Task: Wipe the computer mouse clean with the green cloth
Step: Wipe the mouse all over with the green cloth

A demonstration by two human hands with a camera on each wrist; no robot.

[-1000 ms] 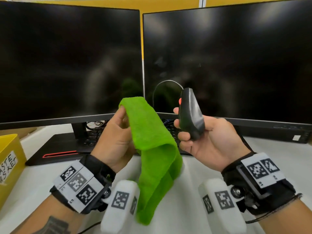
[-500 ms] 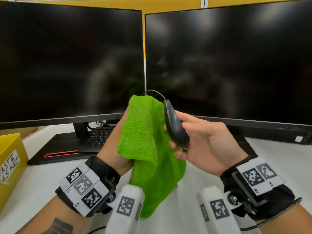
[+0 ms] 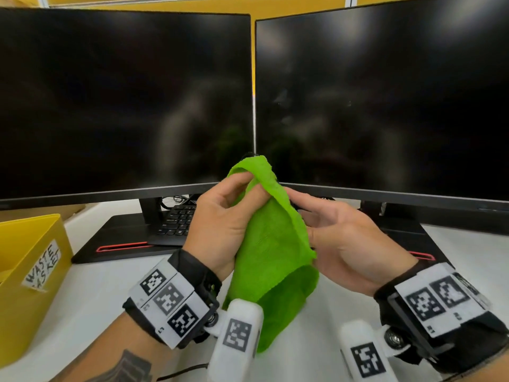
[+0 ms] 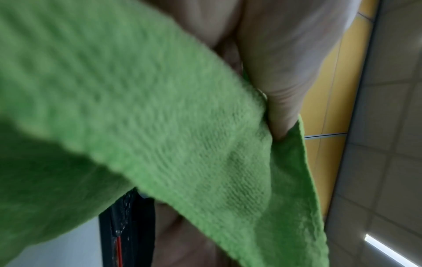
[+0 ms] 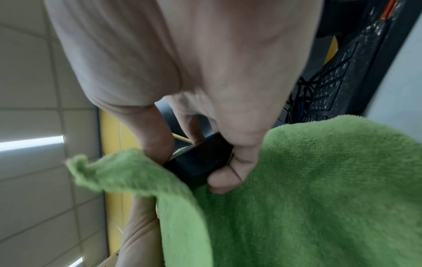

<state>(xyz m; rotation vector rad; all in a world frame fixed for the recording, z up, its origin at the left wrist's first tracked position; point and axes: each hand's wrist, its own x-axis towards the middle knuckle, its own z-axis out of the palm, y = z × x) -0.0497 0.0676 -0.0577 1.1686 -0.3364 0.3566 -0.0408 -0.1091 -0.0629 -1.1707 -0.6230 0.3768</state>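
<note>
The green cloth (image 3: 271,244) is draped over the black computer mouse, which it hides in the head view. My left hand (image 3: 225,219) grips the cloth's upper part, fingers curled into it. The same cloth (image 4: 160,126) fills the left wrist view. My right hand (image 3: 341,230) holds the mouse (image 5: 200,162) from the right side, thumb and fingers pinching it, seen in the right wrist view with the cloth (image 5: 308,198) lying against it. Both hands are raised above the desk in front of the monitors.
Two dark monitors (image 3: 124,100) (image 3: 385,100) stand close behind the hands. A black keyboard (image 3: 179,221) lies on a black mat under the left monitor. A yellow waste basket (image 3: 30,271) sits at the left edge of the white desk (image 3: 91,293).
The hands came together: the cloth moved right and now covers the mouse, which was earlier bare and upright in the right hand.
</note>
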